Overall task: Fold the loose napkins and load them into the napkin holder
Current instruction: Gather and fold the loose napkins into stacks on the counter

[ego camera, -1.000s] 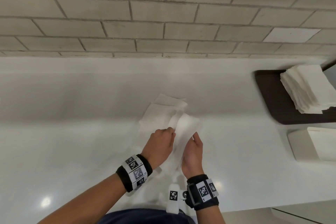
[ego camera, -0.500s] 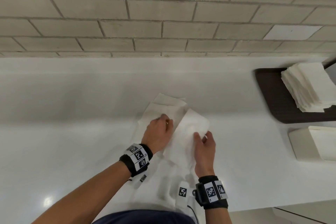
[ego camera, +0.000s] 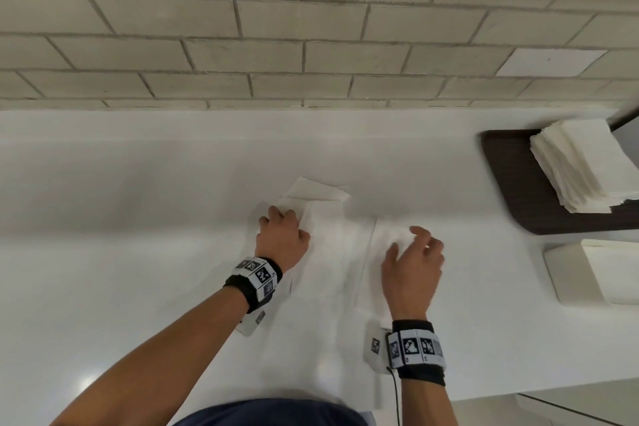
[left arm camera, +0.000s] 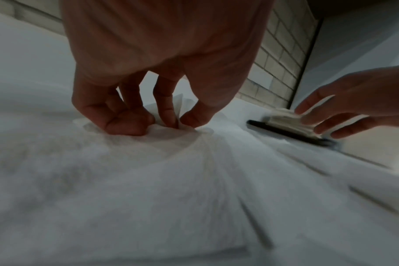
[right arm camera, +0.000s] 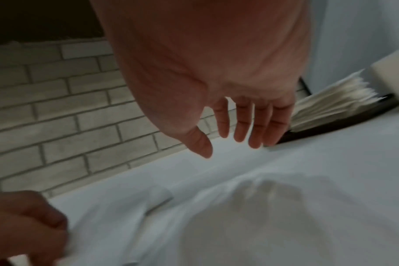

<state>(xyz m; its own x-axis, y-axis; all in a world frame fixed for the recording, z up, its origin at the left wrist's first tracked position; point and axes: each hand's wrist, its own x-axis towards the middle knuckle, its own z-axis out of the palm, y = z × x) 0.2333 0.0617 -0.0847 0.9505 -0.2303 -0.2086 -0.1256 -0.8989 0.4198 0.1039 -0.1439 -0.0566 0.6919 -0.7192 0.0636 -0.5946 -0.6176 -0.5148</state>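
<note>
A white napkin (ego camera: 339, 252) lies spread on the white counter (ego camera: 138, 218) in front of me. My left hand (ego camera: 281, 228) is at its far left corner; in the left wrist view its curled fingers (left arm camera: 166, 111) and thumb pinch the paper against the counter. My right hand (ego camera: 415, 242) hovers over the napkin's right part, fingers (right arm camera: 241, 124) straight and spread, holding nothing. A second loose napkin (ego camera: 316, 190) pokes out behind the first. The white napkin holder (ego camera: 570, 280) stands at the right edge.
A thick stack of napkins (ego camera: 584, 166) sits on a dark tray (ego camera: 508, 176) at the back right, just behind the holder. A brick wall (ego camera: 311, 45) closes the counter's far side. The counter's front edge runs by my body.
The napkin, held up between both hands, now lies spread flat. My right hand has let go and swung right; my left hand has moved left and stays on the corner.
</note>
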